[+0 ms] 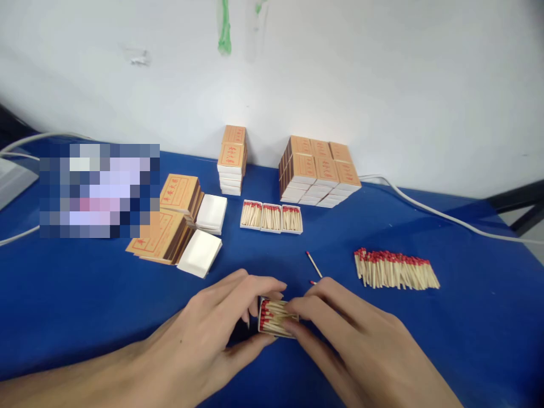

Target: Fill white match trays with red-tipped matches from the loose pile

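Observation:
At the front middle of the table, a white matchbox tray (260, 325) full of red-headed matches (272, 315) lies between my hands. My left hand (225, 317) grips the tray's left end, thumb on the near side and fingers on the far side. My right hand (352, 328) is at the tray's right end, thumb and forefinger pinched on the matches there. Its fingers partly hide that end. Two loose matches (314, 264) lie just beyond my right hand, one mostly covered by it. A wide pile of matches (395, 270) lies farther right.
Three filled trays (271, 217) stand in a row at the middle. Behind are stacks of orange matchboxes (321, 167) and a narrower stack (232, 158). Flat orange sleeves (157, 235) and white trays (199, 253) lie left. A white cable (425, 212) crosses the back right, before the wall.

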